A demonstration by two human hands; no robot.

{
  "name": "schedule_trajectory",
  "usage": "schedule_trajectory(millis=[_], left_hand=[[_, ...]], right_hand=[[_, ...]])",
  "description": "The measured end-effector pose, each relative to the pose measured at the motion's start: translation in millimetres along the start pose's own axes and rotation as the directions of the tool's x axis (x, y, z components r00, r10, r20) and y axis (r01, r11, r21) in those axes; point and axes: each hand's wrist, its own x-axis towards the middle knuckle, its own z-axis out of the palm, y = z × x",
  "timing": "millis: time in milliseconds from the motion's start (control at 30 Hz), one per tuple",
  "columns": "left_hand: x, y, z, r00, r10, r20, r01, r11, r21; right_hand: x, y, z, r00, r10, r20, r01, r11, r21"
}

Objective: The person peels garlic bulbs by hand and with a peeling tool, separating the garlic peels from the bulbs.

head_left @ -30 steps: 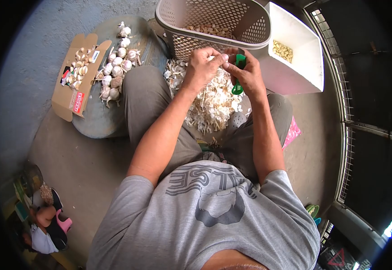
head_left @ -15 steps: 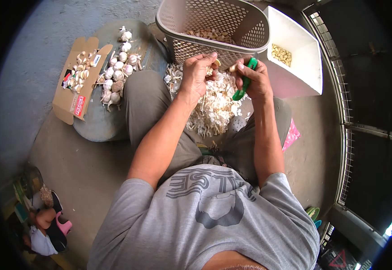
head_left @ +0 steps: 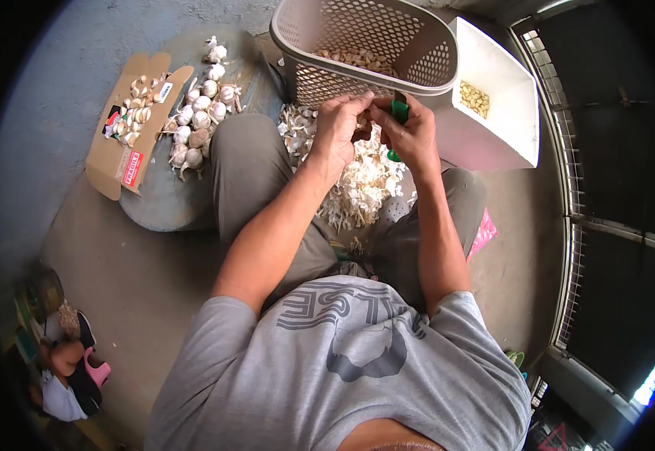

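Observation:
In front of me, my left hand [head_left: 335,134] and my right hand [head_left: 413,137] meet at the fingertips. My left fingers are pinched on a garlic clove, now mostly hidden by the hands. A green-handled knife [head_left: 399,111] is gripped in my right hand, its dark short blade pointing up and away. My right thumb and finger press against the left fingertips. Below both hands lies a heap of papery garlic skins [head_left: 365,188]. Just beyond them stands a brown perforated basket [head_left: 372,81] with garlic cloves [head_left: 361,60] inside.
A white foam box [head_left: 506,124] with peeled cloves [head_left: 474,99] stands right of the basket. To the left, whole garlic bulbs [head_left: 201,120] and an opened cardboard box [head_left: 110,171] bearing loose cloves [head_left: 134,113] lie on a grey surface. Another person [head_left: 64,376] is at lower left.
My hands have come together; my right hand moved left to meet the left fingertips. The knife turned more upright, and the clove seen earlier at my left fingertips is now covered.

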Motion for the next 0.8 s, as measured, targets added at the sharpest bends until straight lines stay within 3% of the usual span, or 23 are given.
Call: schedule_trajectory(millis=[100, 200, 233, 267, 333, 367, 400, 467, 500, 600, 633, 733, 800], left_hand=[[-5.9, 2.8, 6.7, 0.999, -0.024, -0.03, 0.025, 0.999, 0.023], [-2.2, 1.4, 1.2, 0.998, -0.07, -0.001, 0.07, 0.997, -0.022], [-0.1, 0.5, -1.2, 0.995, -0.095, 0.009, 0.095, 0.995, -0.041], [1.8, -1.5, -3.6, 0.992, -0.123, 0.02, 0.124, 0.991, -0.059], [1.6, -2.8, -2.0, 0.993, -0.114, 0.026, 0.115, 0.992, -0.055], [1.0, -2.8, -1.8, 0.991, -0.125, 0.036, 0.127, 0.99, -0.057], [1.9, -2.9, -1.7, 0.99, -0.134, 0.049, 0.137, 0.989, -0.058], [5.1, -5.5, -2.2, 0.99, -0.13, 0.06, 0.133, 0.99, -0.041], [4.9, -6.3, -2.6, 0.99, -0.125, 0.061, 0.128, 0.991, -0.049], [7.5, -11.5, -4.5, 0.99, -0.141, 0.03, 0.142, 0.989, -0.047], [9.0, -12.2, -6.1, 0.987, -0.157, 0.025, 0.157, 0.987, -0.038], [6.5, -12.8, -4.0, 0.987, -0.161, 0.026, 0.161, 0.987, 0.008], [3.1, -10.1, -0.2, 0.985, -0.168, 0.039, 0.168, 0.986, 0.015]], right_hand=[[0.8, 2.4, -12.1, 0.994, 0.112, 0.019, -0.113, 0.986, 0.119], [1.5, -5.5, -38.3, 0.968, 0.134, 0.211, -0.181, 0.958, 0.223], [1.3, -9.6, -43.7, 0.961, 0.103, 0.255, -0.191, 0.918, 0.348], [4.3, -4.2, -48.8, 0.969, 0.019, 0.245, -0.128, 0.89, 0.439], [14.8, -14.1, -38.4, 0.994, 0.068, -0.09, -0.02, 0.891, 0.454], [21.1, -19.5, -33.6, 0.978, 0.008, -0.21, 0.07, 0.93, 0.36], [21.3, -19.8, -31.9, 0.97, 0.011, -0.243, 0.017, 0.993, 0.114], [14.7, -13.4, -25.0, 0.994, -0.037, -0.1, 0.033, 0.999, -0.041], [10.7, -15.6, -23.9, 0.988, 0.148, 0.049, -0.143, 0.984, -0.103], [-0.7, -12.2, 1.8, 0.979, -0.194, 0.066, 0.205, 0.937, -0.283], [-0.1, -7.2, -0.7, 0.989, -0.104, 0.102, 0.13, 0.945, -0.299], [1.5, -3.5, -6.0, 0.981, -0.146, 0.125, 0.184, 0.899, -0.397], [2.0, 1.1, -3.4, 0.972, -0.232, 0.031, 0.231, 0.929, -0.288]])
